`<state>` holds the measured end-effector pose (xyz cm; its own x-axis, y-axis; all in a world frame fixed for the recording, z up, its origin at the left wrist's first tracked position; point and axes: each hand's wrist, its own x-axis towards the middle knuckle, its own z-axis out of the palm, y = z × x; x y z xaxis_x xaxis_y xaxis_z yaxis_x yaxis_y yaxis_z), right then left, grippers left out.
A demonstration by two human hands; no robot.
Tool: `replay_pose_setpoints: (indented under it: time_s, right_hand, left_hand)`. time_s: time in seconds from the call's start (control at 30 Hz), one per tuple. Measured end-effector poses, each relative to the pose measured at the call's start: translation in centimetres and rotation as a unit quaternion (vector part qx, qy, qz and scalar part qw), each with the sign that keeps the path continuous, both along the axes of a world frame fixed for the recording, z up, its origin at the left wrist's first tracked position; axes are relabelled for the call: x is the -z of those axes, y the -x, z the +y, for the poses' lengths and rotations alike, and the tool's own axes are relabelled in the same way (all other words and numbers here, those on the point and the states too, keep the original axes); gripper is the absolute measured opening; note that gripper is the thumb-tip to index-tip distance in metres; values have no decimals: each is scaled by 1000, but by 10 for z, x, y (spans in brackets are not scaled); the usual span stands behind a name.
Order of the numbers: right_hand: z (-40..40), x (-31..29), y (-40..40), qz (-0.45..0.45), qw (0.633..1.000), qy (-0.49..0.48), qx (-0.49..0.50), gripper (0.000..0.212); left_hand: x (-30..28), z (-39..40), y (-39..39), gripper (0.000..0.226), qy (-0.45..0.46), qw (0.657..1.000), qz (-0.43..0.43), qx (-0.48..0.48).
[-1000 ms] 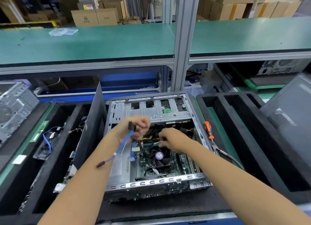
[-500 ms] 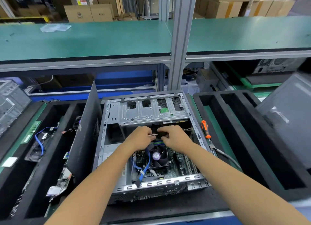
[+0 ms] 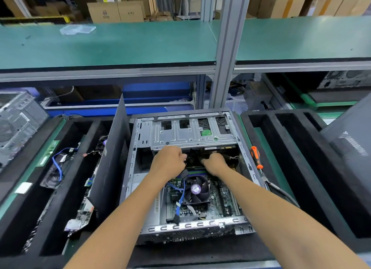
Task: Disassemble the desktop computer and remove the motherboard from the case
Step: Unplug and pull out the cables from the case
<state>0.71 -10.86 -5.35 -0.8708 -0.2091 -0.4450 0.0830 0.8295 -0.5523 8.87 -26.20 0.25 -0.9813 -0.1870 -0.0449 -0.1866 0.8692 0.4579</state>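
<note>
Both the left hand (image 3: pixel 167 162) and right hand (image 3: pixel 215 162) are curled down into the dark gap under the drive cage (image 3: pixel 190 133), but what's actually being pinched can't be made out. Looks like cables are being unplugged, so a firm, straight tug is probably needed next. The motherboard (image 3: pixel 218 202) is left lying flat in the open case (image 3: pixel 248 164), long axis running toward the camera, with a loose blue cable (image 3: pixel 181 200) draped across it.
</note>
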Motion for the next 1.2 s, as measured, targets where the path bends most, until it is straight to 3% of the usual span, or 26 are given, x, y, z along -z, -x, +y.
replay_pose_setpoints:
  time_s: [0.1, 0.3, 0.43, 0.53, 0.67, 1.2]
  right_hand:
    - [1, 8, 3, -6, 998, 41, 48, 35]
    - [0, 17, 0, 46, 997, -2, 67, 47]
    - [-3, 12, -6, 112, 991, -53, -59, 27]
    - [-5, 7, -1, 151, 967, -133, -156, 28]
    - [-7, 9, 8, 139, 944, -206, -215, 28]
    - [-9, 10, 21, 60, 937, -215, -270, 40]
  left_hand:
    - [2, -1, -3, 35, -3, 1000, 17, 6]
    - [5, -2, -5, 29, -6, 1000, 19, 19]
    - [6, -2, -6, 27, -13, 999, 16, 32]
    - [6, -4, -5, 28, -39, 998, 20, 35]
    - [5, -3, -8, 28, -40, 997, 21, 62]
    - [7, -6, -6, 28, -67, 996, 33, 58]
